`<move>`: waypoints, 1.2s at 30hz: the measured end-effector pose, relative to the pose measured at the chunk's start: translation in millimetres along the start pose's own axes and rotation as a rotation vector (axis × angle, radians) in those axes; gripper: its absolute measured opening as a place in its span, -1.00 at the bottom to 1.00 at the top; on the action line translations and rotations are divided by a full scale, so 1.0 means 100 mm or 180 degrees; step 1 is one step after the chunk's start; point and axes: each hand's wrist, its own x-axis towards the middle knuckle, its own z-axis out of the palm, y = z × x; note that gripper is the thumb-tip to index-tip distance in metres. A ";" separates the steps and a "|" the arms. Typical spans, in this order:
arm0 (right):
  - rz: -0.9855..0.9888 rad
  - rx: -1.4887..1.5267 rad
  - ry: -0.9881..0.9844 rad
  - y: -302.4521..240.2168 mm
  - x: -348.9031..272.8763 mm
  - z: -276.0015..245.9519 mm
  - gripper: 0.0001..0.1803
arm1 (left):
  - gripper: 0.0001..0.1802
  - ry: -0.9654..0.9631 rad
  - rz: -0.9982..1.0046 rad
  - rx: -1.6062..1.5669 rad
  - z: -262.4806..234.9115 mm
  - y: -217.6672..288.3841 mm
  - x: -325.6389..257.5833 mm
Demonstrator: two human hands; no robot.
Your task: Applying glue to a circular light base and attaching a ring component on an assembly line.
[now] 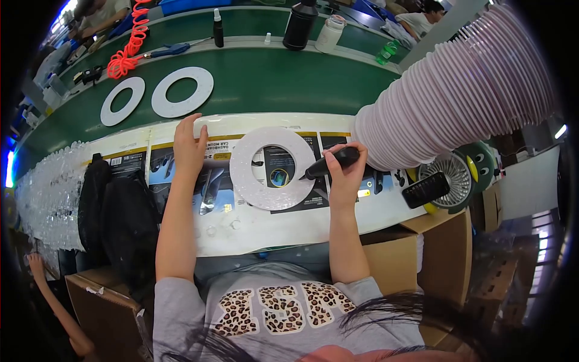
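Observation:
A flat white ring [247, 181] lies on the printed sheet in front of me, its wide round hole showing the print beneath. My right hand [348, 172] grips a black hand tool [335, 161] with a thick body. Its narrow tip points left and reaches the ring's right part near the hole; whether it touches cannot be made out. To the ring's left, my left hand [190, 145] is open near the sheet's far edge, fingers apart and holding nothing. Beyond it, a white ring [159, 101] and a second white ring [107, 110] lie on the green surface.
At right leans a tall stack of whitish rings [446, 102], beside a phone [426, 190] and a green fan [461, 181]. Clear plastic pieces [51, 193] and a black bag [129, 211] sit left. Bottles, including a black one [300, 27], stand at the back.

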 end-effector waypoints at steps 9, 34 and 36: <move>-0.0081 -0.0168 0.0003 -0.01 -0.01 -0.04 -0.57 | -0.62 -0.0183 -0.0316 0.0911 0.09 -0.10 0.11; -0.0041 0.0064 0.0000 -0.02 0.00 -0.01 -0.55 | -0.74 0.0212 -0.0013 -0.0305 -0.13 0.40 0.11; -0.0031 0.0040 0.0013 -0.04 0.00 0.02 -0.55 | -0.76 0.0221 -0.0018 -0.0366 -0.10 0.33 0.02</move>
